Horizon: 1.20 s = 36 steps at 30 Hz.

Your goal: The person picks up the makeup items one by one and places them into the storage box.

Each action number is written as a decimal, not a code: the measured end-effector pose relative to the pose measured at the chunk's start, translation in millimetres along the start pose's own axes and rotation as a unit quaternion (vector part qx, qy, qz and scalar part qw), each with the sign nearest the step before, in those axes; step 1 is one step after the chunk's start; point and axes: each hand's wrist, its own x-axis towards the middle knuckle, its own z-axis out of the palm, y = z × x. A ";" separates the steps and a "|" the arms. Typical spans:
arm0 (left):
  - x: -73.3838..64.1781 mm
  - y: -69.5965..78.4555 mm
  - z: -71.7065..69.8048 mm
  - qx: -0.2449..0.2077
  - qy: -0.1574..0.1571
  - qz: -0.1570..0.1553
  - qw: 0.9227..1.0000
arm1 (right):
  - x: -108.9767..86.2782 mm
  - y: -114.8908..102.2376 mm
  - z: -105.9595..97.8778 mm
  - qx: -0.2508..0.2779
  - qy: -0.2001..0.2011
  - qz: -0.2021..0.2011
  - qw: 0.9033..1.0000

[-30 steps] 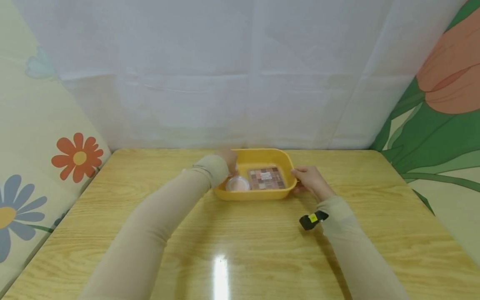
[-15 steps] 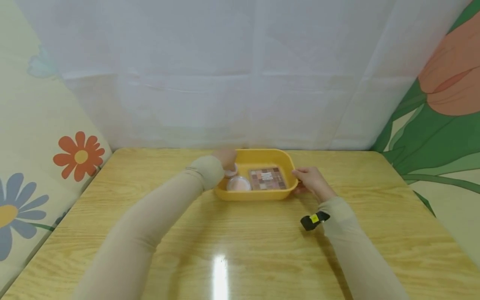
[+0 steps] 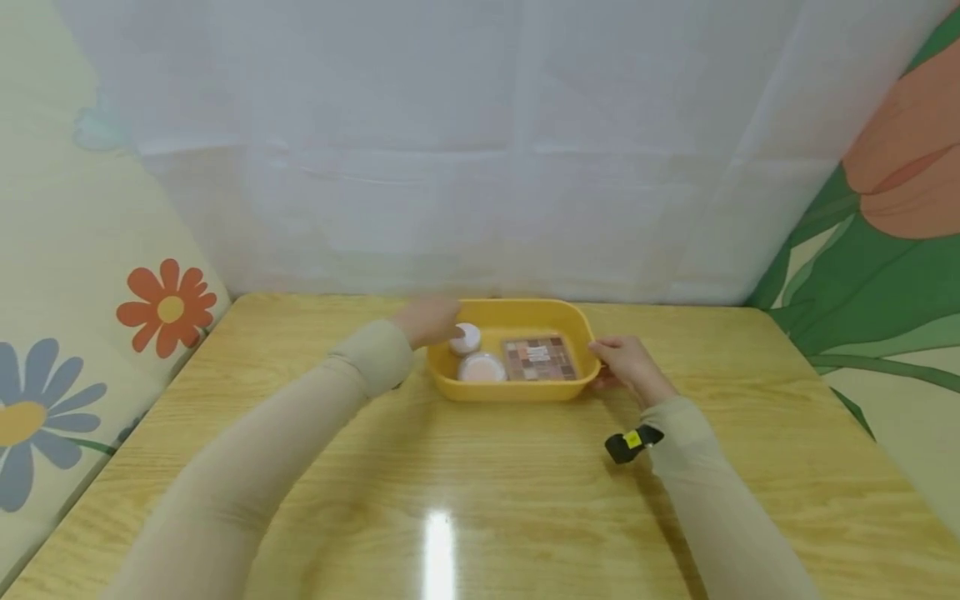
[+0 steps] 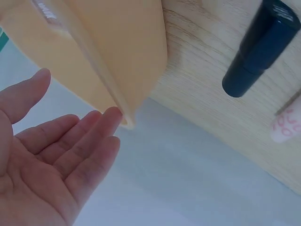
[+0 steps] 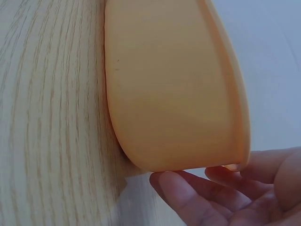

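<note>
A yellow plastic tub (image 3: pixel 517 390) stands at the back of the table. Inside it lie an eyeshadow palette (image 3: pixel 540 360), a round pinkish container with a clear rim (image 3: pixel 482 368) and a small white round container (image 3: pixel 467 338). My left hand (image 3: pixel 431 322) is at the tub's left end, beside the white container. In the left wrist view its palm and loosely spread fingers hold nothing, and the fingertips (image 4: pixel 113 117) overlap the tub's rim. At the opposite end, my right hand (image 3: pixel 626 365) grips the tub, its fingers (image 5: pixel 176 187) against the end wall and rim.
On the wooden table (image 3: pixel 525 483), outside the tub's left side, are a dark capped tube (image 4: pixel 258 47) and a pale tube with pink lettering (image 4: pixel 289 122). A white cloth (image 3: pixel 480 150) hangs behind the table, and flower-printed panels (image 3: pixel 168 310) flank it.
My left hand has drawn back to the left from inside the tub, leaving the white round container lying there. The right hand keeps its grip on the tub.
</note>
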 end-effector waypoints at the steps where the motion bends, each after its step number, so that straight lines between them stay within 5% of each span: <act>1: -4.0 0.4 -2.2 -0.008 -0.001 -0.007 1.000 | -0.3 0.2 0.1 0.001 -0.001 -0.002 1.000; 13: -32.6 -22.7 -1.0 -0.024 0.043 -0.020 0.999 | -2.1 -0.6 1.1 0.000 0.001 -0.006 1.000; 36: -60.5 -38.5 3.5 -0.065 0.049 -0.071 0.994 | -2.1 -1.4 1.9 -0.004 0.003 0.006 1.000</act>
